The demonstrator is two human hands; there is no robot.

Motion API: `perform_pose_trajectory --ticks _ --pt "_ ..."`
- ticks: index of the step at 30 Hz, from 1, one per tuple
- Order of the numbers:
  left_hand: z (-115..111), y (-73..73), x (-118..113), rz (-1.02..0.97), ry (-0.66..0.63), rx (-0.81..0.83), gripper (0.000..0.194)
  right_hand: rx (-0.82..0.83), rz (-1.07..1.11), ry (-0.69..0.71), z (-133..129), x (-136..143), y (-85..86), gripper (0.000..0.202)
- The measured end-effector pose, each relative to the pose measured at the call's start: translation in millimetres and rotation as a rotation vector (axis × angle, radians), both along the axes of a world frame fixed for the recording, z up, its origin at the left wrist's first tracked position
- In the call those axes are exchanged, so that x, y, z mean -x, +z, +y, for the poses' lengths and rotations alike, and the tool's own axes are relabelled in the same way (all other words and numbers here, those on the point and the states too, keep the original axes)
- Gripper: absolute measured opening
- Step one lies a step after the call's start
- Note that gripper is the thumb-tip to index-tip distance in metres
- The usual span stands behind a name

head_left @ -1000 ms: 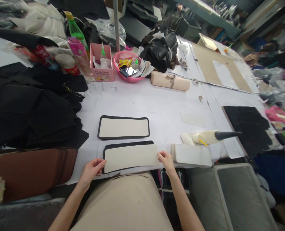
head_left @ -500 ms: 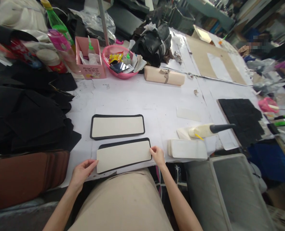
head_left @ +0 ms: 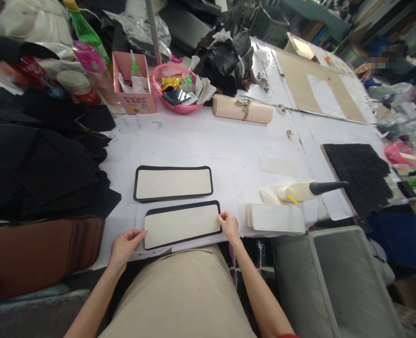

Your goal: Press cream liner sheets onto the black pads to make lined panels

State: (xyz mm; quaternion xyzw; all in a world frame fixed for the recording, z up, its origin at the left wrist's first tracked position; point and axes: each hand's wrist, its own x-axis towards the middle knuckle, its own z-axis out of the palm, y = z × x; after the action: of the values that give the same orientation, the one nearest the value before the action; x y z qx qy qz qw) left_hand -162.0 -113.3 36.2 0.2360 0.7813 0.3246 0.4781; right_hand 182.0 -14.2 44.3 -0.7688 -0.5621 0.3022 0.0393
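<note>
A cream rectangular board (head_left: pixel 183 227) with rounded corners lies over a slightly larger black backing piece (head_left: pixel 179 206) at the table's front edge. The black shows widest along the far side. At the board's left end, my left hand (head_left: pixel 126 245) pinches its edge between thumb and fingertips. My right hand (head_left: pixel 230 226) is closed in a pinch on the right end, close to the black border. Just beyond lies a second cream panel (head_left: pixel 174 183) with a black border all around, touched by neither hand.
White boards (head_left: pixel 278 218) are stacked at right, beside a cream glue bottle (head_left: pixel 297 190) with a dark tip. Black sheets (head_left: pixel 46 164) and brown panels (head_left: pixel 35 256) fill the left. A pink basin (head_left: pixel 183 109), pink box (head_left: pixel 135 103) and tied roll (head_left: pixel 243 110) stand at the back.
The cream board's left end has shifted slightly inward over the black piece, with my left hand following. My right hand keeps its place at the other end. The whole view has shifted slightly.
</note>
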Motion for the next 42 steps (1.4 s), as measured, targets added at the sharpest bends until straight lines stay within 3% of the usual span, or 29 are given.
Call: perform_pose_trajectory --ticks 10,18,32,42 --pt "-0.7 -17.3 -1.5 0.094 0.003 0.011 0.047 0.009 0.005 0.037 4.8 -5.7 -3.9 0.018" --pt "3.4 -14.1 -1.5 0.088 0.03 0.017 0.044 0.011 0.003 0.047 7.3 -9.0 -7.9 0.018" --pt "7.4 -27.4 3.2 0.161 -0.063 0.085 0.037 0.011 -0.008 0.022 7.7 -9.0 -12.7 0.019" --pt "9.1 -20.7 0.7 0.229 -0.11 0.101 0.03 0.026 0.003 0.023 7.6 -7.2 -11.3 0.017"
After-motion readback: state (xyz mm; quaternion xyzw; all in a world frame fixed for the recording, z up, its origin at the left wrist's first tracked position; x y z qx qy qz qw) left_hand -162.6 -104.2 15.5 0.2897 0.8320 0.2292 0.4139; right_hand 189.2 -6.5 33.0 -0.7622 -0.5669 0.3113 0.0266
